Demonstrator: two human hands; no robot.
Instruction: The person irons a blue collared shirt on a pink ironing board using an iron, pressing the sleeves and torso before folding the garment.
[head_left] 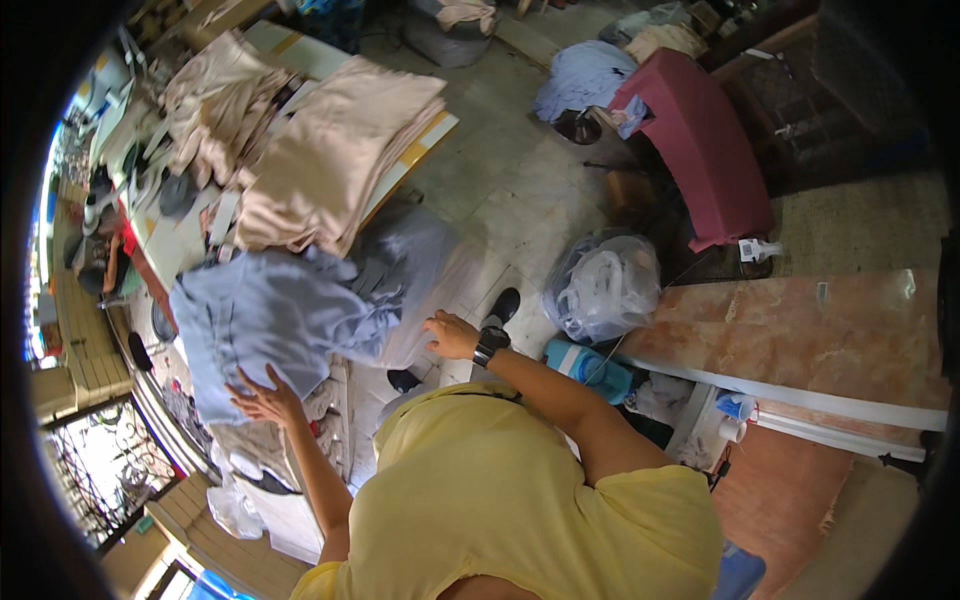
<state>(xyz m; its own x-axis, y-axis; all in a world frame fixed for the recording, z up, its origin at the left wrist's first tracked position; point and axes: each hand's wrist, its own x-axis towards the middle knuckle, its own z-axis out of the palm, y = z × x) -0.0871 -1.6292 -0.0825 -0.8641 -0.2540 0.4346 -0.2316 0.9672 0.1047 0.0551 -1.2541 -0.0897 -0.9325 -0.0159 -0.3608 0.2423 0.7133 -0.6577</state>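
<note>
A light blue-grey cloth (255,305) lies spread over the near end of the work table at left, its upper part wrinkled. My left hand (268,400) is open on its lower edge, fingers spread. My right hand (452,336), with a dark watch at the wrist, is at the cloth's right side; its fingers are apart and loosely bent. Beside it, the cloth's right part (425,280) hangs off the table, smeared and see-through from motion. Whether my right fingertips touch it is hard to make out.
Folded beige cloths (330,150) are stacked on the table beyond, with crumpled beige cloth (215,100) to their left. On the floor at right stands a clear plastic bag (608,285). A maroon-covered piece (710,150) and a marbled counter (800,320) border the right side.
</note>
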